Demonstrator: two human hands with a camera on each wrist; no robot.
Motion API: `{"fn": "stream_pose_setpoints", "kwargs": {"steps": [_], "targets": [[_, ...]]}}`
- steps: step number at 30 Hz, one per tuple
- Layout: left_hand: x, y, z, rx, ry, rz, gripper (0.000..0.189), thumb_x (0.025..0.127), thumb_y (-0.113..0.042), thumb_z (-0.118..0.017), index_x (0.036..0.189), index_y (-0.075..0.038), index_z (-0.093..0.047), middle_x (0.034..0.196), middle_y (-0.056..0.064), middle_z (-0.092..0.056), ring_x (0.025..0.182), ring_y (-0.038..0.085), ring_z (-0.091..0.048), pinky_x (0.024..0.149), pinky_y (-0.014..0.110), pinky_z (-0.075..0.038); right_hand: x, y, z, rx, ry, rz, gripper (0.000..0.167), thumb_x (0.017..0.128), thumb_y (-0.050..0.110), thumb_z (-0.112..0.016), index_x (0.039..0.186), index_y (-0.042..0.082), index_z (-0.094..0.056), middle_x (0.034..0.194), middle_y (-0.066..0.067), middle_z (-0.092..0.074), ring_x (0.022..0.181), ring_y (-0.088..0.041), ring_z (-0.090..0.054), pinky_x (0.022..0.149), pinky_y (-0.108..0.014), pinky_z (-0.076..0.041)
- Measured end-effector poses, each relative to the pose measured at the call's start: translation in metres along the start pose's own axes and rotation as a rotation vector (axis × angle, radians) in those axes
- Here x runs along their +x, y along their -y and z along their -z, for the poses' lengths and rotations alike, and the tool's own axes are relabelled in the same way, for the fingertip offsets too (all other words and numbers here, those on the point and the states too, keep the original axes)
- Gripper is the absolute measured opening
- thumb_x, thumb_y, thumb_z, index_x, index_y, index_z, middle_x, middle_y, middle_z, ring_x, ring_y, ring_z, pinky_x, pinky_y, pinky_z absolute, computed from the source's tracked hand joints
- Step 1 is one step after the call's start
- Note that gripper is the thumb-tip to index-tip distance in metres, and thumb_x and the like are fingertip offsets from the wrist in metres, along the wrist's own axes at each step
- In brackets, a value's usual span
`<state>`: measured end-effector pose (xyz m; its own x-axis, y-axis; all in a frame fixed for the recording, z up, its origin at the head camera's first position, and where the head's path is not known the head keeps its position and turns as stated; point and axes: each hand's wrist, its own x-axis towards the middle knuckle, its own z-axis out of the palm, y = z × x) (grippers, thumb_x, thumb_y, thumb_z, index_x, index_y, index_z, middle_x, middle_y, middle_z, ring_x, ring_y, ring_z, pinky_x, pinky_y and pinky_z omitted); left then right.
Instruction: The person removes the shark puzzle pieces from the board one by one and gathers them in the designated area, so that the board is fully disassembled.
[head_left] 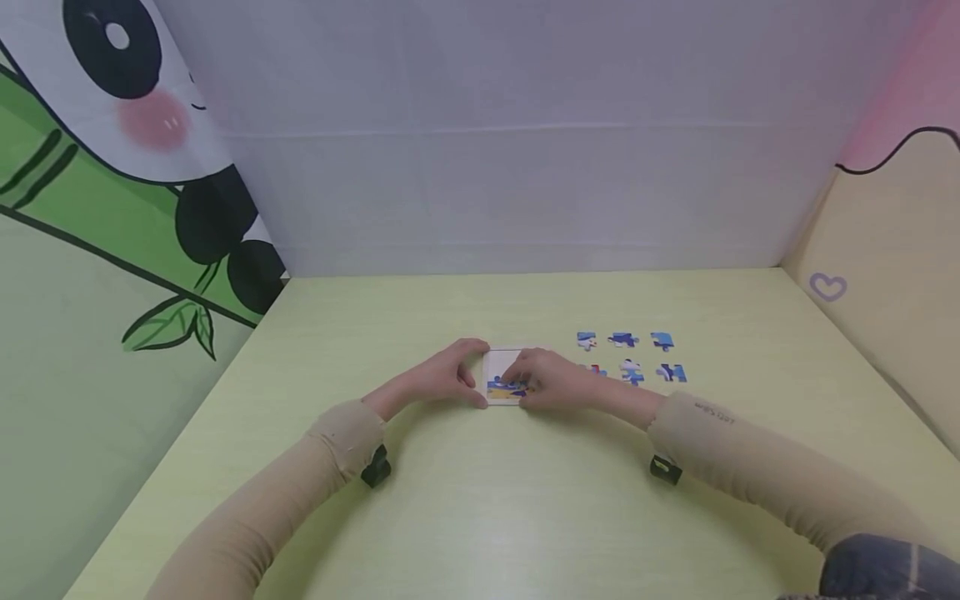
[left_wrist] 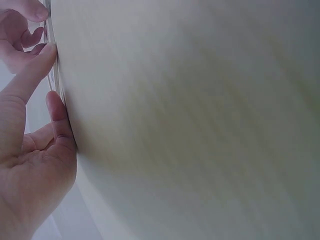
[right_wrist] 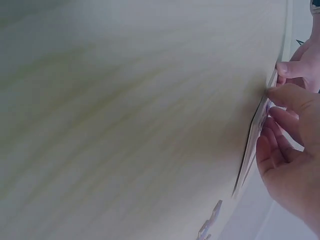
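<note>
A small white-bordered jigsaw board [head_left: 504, 357] lies flat on the table, its lower part filled with blue and yellow picture pieces. My left hand [head_left: 448, 372] holds the board at its left side, thumb at the near corner and forefinger at the far corner. From the right, my right hand [head_left: 558, 381] reaches over the board. Its thumb [right_wrist: 287, 95] is at the near edge, the other fingers bent over the pieces. The right hand covers the board's right part, and whether a loose piece is under its fingers I cannot tell.
Several loose jigsaw pieces lie in two rows to the right of the board, among them a blue piece [head_left: 662, 341] in the far row and another piece [head_left: 671, 372] in the near row. The pale table [head_left: 480, 500] meets a white cloth wall [head_left: 480, 200] behind.
</note>
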<state>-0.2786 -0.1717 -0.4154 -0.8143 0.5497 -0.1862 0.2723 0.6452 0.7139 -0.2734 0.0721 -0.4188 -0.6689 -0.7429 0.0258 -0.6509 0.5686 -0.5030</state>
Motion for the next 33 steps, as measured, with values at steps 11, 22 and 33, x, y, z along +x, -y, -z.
{"fn": "stream_pose_setpoints", "kwargs": {"steps": [11,22,33], "targets": [[-0.001,0.001,0.000,-0.012,0.000,0.006,0.093,0.078,-0.021,-0.085,0.153,-0.008,-0.031,0.161,0.010,-0.025,0.089,0.012,-0.061,0.080,0.024,-0.050,-0.001,0.007,0.005,-0.038,0.021,0.032,0.037,0.081,0.005,-0.071,0.117,0.012,-0.072,0.114,-0.006,-0.061,0.097,-0.014,-0.055,0.085,-0.027,-0.050],[0.000,0.001,-0.001,-0.011,-0.004,0.011,0.093,0.078,-0.019,-0.085,0.153,-0.008,-0.032,0.160,0.011,-0.026,0.089,0.012,-0.061,0.080,0.024,-0.051,0.000,0.009,0.016,-0.076,0.113,0.051,0.038,0.083,0.004,-0.072,0.120,0.011,-0.071,0.122,-0.009,-0.061,0.104,-0.018,-0.056,0.089,-0.029,-0.052],[-0.001,0.000,0.000,0.005,-0.008,0.007,0.094,0.077,-0.019,-0.085,0.153,-0.007,-0.031,0.161,0.012,-0.025,0.087,0.012,-0.061,0.079,0.024,-0.051,-0.009,0.006,0.019,-0.010,0.072,-0.011,0.035,0.080,0.003,-0.071,0.114,0.012,-0.074,0.113,-0.007,-0.063,0.088,-0.013,-0.056,0.073,-0.021,-0.050]]}}
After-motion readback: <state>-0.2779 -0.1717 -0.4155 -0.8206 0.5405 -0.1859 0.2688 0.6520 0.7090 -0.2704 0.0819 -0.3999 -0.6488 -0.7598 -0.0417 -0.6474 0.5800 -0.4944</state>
